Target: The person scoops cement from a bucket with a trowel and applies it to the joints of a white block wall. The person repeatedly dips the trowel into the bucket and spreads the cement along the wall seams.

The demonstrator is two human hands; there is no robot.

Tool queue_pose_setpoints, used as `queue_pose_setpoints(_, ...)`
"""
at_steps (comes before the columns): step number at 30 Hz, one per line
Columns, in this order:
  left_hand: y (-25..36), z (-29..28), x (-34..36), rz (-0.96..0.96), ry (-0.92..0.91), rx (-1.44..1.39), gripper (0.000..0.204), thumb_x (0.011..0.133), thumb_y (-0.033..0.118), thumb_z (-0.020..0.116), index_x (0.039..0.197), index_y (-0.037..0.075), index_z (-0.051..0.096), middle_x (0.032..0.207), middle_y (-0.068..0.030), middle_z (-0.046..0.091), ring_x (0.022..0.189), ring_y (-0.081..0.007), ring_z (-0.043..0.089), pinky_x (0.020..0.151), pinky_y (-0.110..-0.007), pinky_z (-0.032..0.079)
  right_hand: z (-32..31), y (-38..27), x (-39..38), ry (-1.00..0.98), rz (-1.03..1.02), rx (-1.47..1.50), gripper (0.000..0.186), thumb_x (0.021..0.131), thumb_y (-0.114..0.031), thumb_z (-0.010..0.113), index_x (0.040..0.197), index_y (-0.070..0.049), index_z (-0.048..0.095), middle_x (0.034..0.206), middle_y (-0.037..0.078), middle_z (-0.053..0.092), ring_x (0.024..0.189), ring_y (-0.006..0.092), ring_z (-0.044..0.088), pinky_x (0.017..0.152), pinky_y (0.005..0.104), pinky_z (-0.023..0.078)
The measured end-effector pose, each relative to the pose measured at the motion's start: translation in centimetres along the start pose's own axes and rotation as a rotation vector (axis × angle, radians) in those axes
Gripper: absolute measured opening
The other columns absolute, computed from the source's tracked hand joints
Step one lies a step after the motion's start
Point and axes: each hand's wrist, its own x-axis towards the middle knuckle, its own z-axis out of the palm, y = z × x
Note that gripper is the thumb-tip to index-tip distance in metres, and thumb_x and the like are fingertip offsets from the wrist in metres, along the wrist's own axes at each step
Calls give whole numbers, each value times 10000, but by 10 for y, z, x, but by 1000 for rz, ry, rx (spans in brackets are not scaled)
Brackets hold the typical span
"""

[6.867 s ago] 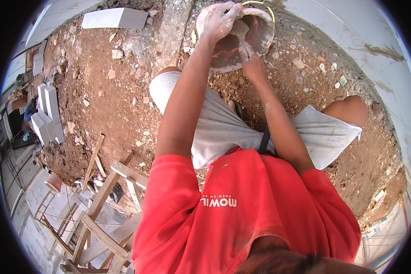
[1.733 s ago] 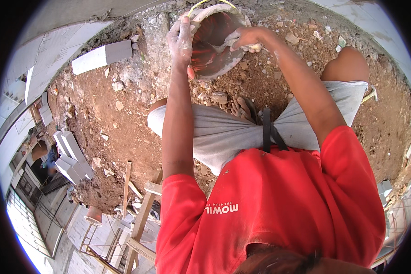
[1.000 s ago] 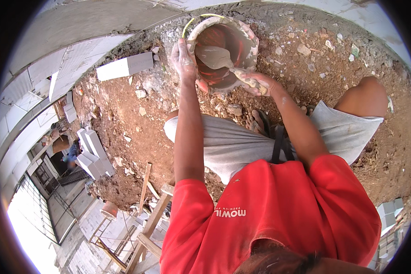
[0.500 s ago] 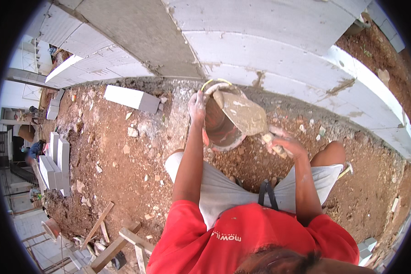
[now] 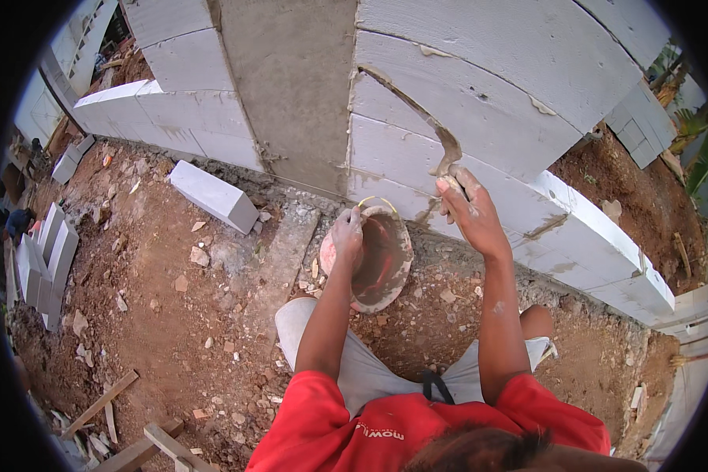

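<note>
Left hand: the mortar-dusted left hand (image 5: 348, 236) is at the left side of the bucket, its fingers curled over the rim and grasping it; the thumb's exact place is hard to make out.
Right hand: the right hand (image 5: 470, 206) is held up beyond the bucket's right side, fingers closed around the trowel's handle.
Trowel: a mortar-coated metal trowel (image 5: 436, 126), blade seen nearly edge-on, points up and left in front of the wall; whether it touches the wall cannot be told.
Bucket: a round, reddish bucket (image 5: 403, 271) with a pale, mortar-crusted rim and a thin yellow handle (image 5: 381, 199) sits on the ground between the person and the wall, its mouth toward the viewer, wet grey mortar smeared inside.
Handling, trowel: probably light and stiff, heavier at the blade when loaded; best held firmly by the handle, which wet mortar could make slippery.
Handling, bucket: likely weighty at the base and firm-walled; the rim suits steadying, the yellow handle lifting.
Wall: large white blocks (image 5: 425, 82) flank a smooth grey cement column (image 5: 287, 94).
Ground: reddish-brown, stony soil (image 5: 157, 315), with one long white block (image 5: 212, 194) lying left of the bucket, well apart from it.
</note>
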Motion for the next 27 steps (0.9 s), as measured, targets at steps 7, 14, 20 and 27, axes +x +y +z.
queue_pose_setpoints(7, 6, 9, -6, 41, -56, 67, 452, 1033, 416, 517, 905, 7, 660, 900, -251, 676, 898, -474, 625, 800, -534, 465, 3, -28, 64, 8, 9, -11, 367, 1051, -425, 576, 1095, -65, 631, 768, 14, 577, 555, 83, 533, 477, 266, 448)
queue_pose_setpoints(14, 3, 15, -7, 87, -81, 123, 439, 1034, 421, 517, 910, 27, 667, 918, -263, 675, 928, -490, 625, 808, -550, 471, -19, -5, 89, -66, 84, 58, 392, 1061, -469, 537, 1028, -79, 568, 728, 13, 546, 510, 93, 516, 450, 272, 456)
queue_pose_setpoints(20, 6, 14, -10, 41, -88, 107, 442, 1033, 418, 513, 929, 20, 676, 933, -261, 683, 944, -489, 630, 820, -551, 473, -26, 9, 62, -127, 279, 110, 402, 1037, -501, 568, 1081, -102, 531, 710, 6, 545, 480, 92, 525, 414, 263, 458)
queue_pose_setpoints(27, -2, 8, -1, 84, -86, 68, 437, 1029, 405, 514, 943, 13, 686, 941, -265, 686, 947, -494, 630, 827, -553, 473, -8, -30, 41, 93, 16, -120, 408, 1029, -491, 582, 986, -86, 550, 722, 6, 534, 517, 92, 520, 458, 275, 441)
